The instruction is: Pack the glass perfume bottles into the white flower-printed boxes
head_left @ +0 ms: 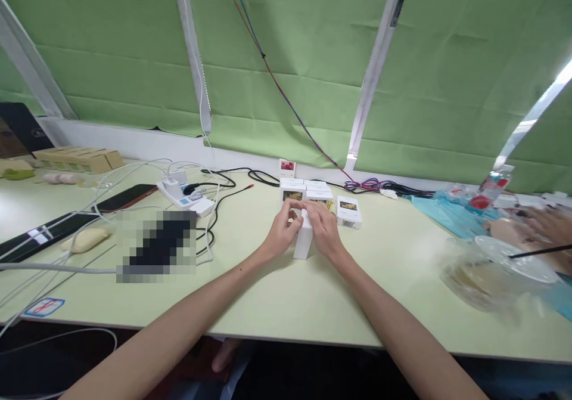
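Observation:
A small white carton [302, 244] stands on the light table between my two hands, its narrow side toward me. My left hand [285, 228] closes on its left side, thumb and fingers bent near the top. From the right, my right hand [325, 228] grips the same carton, with its fingers curled over the top edge. Just behind my hands are several white cartons [292, 191] with dark and gold pictures, partly hidden by my fingers. One more picture carton [349, 211] lies to the right of my right hand.
At the left, cables run around a power strip [185, 197], dark devices [127, 198] and a cream mouse-shaped object [86, 240]. To the right stand a lidded plastic cup [513, 260] with a straw, a bottle [494, 185] and blue plastic [440, 212]. A carton with a red picture [287, 166] stands at the back.

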Tool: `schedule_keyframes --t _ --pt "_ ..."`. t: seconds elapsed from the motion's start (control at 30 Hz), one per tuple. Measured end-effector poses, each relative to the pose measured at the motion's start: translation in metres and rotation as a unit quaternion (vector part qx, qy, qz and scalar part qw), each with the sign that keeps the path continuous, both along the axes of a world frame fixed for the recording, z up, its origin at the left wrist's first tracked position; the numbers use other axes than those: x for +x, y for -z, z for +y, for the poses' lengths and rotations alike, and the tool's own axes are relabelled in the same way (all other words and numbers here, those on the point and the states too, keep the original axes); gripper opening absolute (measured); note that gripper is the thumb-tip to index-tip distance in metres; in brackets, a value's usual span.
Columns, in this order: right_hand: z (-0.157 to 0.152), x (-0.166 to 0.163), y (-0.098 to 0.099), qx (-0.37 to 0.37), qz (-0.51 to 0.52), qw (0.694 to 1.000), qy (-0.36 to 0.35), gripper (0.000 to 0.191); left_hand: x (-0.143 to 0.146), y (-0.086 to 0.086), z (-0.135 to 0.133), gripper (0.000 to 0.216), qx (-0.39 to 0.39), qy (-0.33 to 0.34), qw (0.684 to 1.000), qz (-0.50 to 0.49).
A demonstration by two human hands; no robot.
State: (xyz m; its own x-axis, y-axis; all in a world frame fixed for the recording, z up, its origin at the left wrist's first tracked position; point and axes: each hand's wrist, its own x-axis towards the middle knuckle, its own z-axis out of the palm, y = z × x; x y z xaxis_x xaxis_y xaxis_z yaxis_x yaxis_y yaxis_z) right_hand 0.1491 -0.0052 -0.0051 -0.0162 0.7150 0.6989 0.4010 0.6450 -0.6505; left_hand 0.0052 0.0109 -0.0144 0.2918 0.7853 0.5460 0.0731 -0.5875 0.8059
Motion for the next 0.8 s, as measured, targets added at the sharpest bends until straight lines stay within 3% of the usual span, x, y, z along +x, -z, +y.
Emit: schedule_keyframes --t 0.53,0.8 --pt "-0.0009 -0.0015 -0.0006 -0.007 0.002 1.000 -0.016 0.037 0.0006 -0.0037 0.0005 0.018 0.004 0.007 1.000 0.006" --pt "-0.0029 -0.0021 0.0020 -0.002 0.000 1.000 -0.019 0.039 0.0017 -0.0053 -0.0022 0.019 0.036 -0.020 0.999 0.034"
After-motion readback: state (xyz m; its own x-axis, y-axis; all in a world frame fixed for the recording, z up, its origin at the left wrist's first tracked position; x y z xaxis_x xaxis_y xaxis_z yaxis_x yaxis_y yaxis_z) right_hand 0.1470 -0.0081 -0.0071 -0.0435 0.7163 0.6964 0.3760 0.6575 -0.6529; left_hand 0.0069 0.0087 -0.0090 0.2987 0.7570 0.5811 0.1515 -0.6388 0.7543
